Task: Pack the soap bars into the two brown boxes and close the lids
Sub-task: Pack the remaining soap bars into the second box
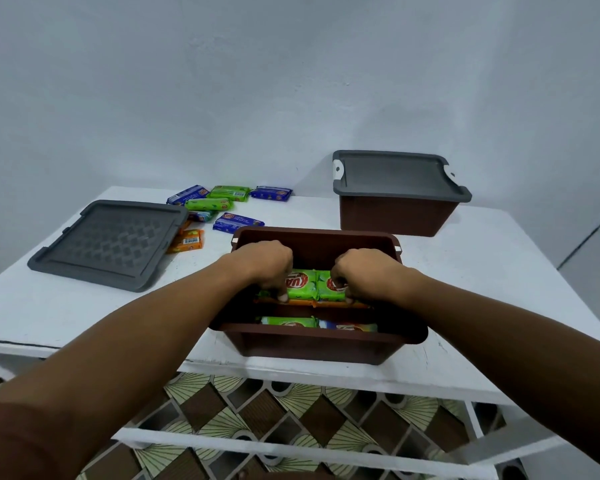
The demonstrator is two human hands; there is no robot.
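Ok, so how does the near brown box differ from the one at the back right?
The near box is open, its loose lid lying to the left; the far box wears a fitted lid. The near box shows soap bars, gripped by the left hand and right hand; the far box's contents are hidden. Both are brown, same shape.

The white table carries an open box at the middle of its front edge, a lidded box toward the back right corner, a grey lid lying flat near the left edge, and loose soap bars scattered by the back edge, just beside that lid.
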